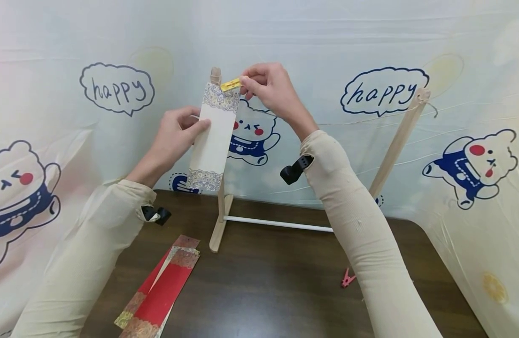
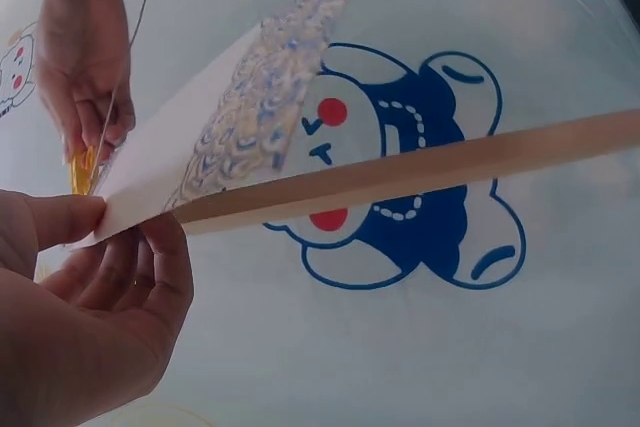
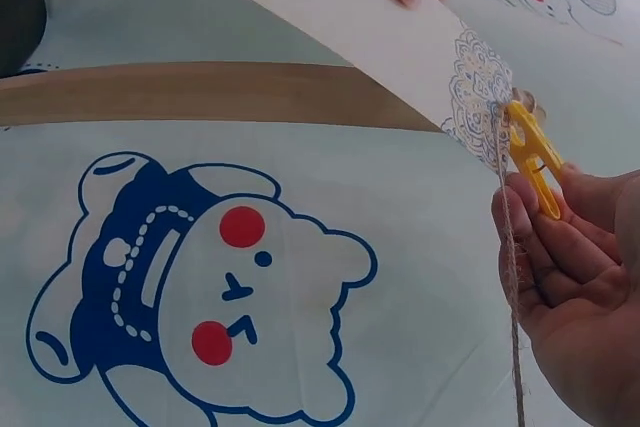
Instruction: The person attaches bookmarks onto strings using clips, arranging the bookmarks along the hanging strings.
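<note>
A white paper strip with a lace pattern at both ends hangs upright in front of the left wooden post. My left hand pinches its left edge, thumb on the front and fingers behind, as the left wrist view shows. At the strip's top, my right hand pinches a yellow clothespin between thumb and fingers. In the right wrist view the clothespin's tip meets the patterned end, beside the twine. Whether it clamps both paper and twine I cannot tell.
The twine runs across to the right wooden post. A white rod joins the stand low down. Red patterned strips lie overlapping on the dark table at front left. A pink clothespin lies near my right forearm.
</note>
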Tool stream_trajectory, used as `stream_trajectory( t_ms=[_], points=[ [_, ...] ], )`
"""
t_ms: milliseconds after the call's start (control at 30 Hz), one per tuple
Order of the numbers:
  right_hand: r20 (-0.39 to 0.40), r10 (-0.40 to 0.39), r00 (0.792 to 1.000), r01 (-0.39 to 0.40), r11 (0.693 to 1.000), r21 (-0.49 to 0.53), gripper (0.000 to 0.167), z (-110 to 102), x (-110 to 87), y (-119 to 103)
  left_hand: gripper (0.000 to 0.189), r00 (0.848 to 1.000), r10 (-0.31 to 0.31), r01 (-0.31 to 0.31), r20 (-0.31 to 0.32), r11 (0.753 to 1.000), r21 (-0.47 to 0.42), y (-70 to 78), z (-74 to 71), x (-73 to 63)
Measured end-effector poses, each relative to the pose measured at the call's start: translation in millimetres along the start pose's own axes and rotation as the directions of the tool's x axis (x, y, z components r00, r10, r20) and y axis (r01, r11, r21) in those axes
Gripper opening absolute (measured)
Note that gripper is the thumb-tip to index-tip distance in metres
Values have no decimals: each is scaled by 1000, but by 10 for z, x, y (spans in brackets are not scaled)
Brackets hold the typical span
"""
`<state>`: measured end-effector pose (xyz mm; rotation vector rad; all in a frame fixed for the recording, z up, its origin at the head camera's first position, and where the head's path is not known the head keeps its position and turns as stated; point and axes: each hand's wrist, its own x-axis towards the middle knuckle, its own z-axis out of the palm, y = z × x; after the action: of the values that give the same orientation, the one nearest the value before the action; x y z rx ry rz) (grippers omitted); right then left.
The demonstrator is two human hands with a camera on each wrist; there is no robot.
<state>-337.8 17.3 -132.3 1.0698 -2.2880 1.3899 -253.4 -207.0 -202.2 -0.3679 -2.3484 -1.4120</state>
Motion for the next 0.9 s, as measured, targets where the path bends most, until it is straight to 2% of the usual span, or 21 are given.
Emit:
stream_trajectory(
  t_ms=[100,200,400,633,900],
  points=[
    [7,18,1000,-18,998,52,23,-5,-4,23,31,1000,-29,29,1,999,-41,-4,-2,5],
    [11,29,1000,-29,998,55,23,-8,-8,40,30,999,-38,38,1,998,-53,-14,-2,5],
    [12,36,999,-36,999,26,22,-18,-5,50,31,1000,-23,24,8,998,-54,-19,11,-2],
    [9,37,999,-37,999,-2,21,-44,-20,14,30,1000,1,-2,-10,994,-105,-35,13,6],
    [49,7,999,-9,999,45,20,-87,3,17,31,1000,3,-2,9,993,-119,-52,4,25]
  ],
)
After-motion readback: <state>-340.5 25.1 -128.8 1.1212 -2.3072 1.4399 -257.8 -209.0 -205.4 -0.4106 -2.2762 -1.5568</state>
